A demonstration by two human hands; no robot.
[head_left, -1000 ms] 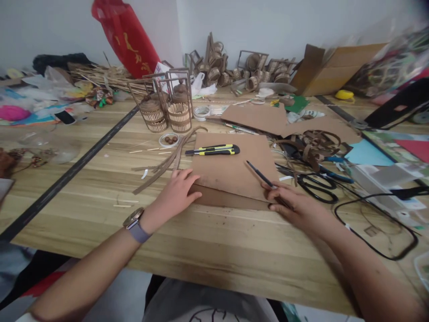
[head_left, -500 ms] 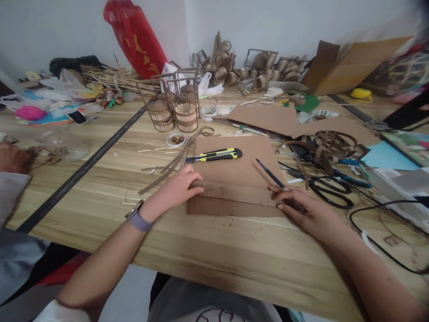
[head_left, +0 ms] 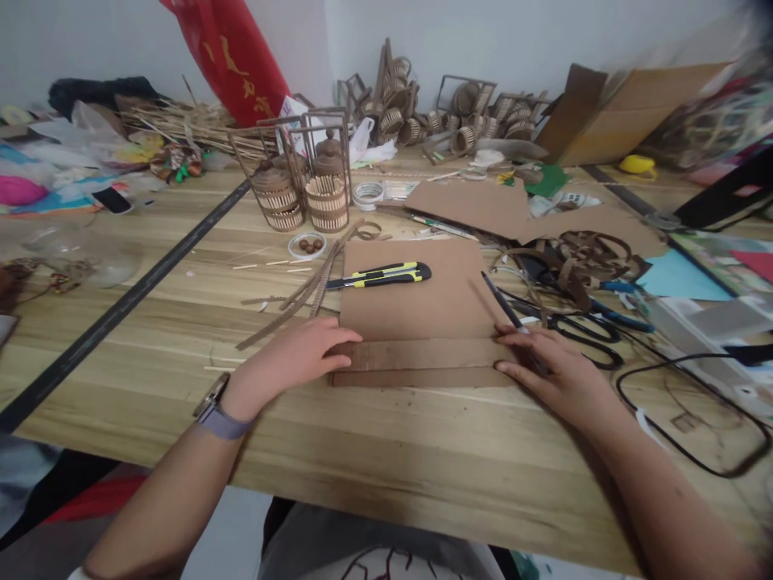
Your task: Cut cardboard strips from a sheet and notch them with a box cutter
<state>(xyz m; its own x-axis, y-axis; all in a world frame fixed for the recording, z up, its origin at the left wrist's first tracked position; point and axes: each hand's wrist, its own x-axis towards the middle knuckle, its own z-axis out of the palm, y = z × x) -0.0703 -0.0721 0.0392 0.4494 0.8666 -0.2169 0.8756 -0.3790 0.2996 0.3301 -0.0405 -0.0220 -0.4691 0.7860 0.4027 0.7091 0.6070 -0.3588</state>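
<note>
A narrow cardboard strip [head_left: 423, 354] lies flat across the near part of a larger cardboard sheet [head_left: 416, 310]. My left hand [head_left: 299, 350], a watch on its wrist, has thumb and fingertips on the strip's left end, holding it by its edges. Between the fingers of my right hand [head_left: 555, 370] is a dark pen [head_left: 501, 300], its tip pointing up and away to the left. That hand's thumb and fingertips also touch the strip's right end. A black and yellow utility knife [head_left: 386, 275] rests on the upper part of the sheet.
Scissors [head_left: 585, 338] and a black cable [head_left: 625, 387] lie to the right. Behind the sheet are miniature slatted buckets [head_left: 329, 201], a dish of brown beads [head_left: 307, 245] and cardboard pieces [head_left: 471, 205]. Loose brown strips [head_left: 295, 306] lie left of it. Another person sits at far left.
The strip has come down and nearer, now flat on the sheet with its left end lowered. Both hands have shifted with it; the pen stays in my right hand. The view has turned slightly.
</note>
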